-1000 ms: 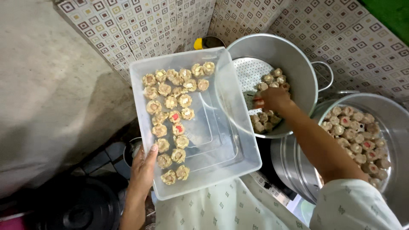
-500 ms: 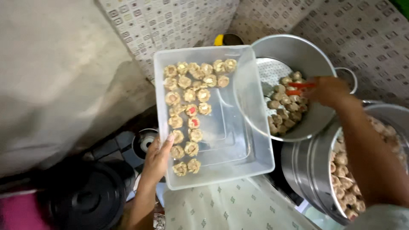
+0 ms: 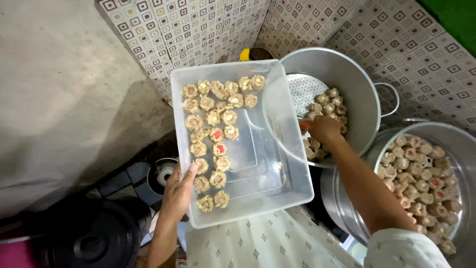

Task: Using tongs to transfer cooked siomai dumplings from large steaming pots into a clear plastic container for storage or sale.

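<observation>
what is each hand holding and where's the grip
Left hand holds the clear plastic tub by its left rim. Right hand is inside the steamer pot; whether it grips a dumpling cannot be told.

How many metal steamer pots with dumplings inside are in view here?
2. One steamer pot sits at the tiled wall, where the right hand reaches in; the other steamer pot is at the right edge, partly cut off by the frame. The left hand holds a clear plastic tub.

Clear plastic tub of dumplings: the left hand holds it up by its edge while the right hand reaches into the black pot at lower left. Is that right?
Not quite. The right hand reaches into the round silver metal steamer pot, among the dumplings on its perforated tray, not into the black pot. The head view shows this. The left hand does hold the clear plastic tub by its edge.
</observation>
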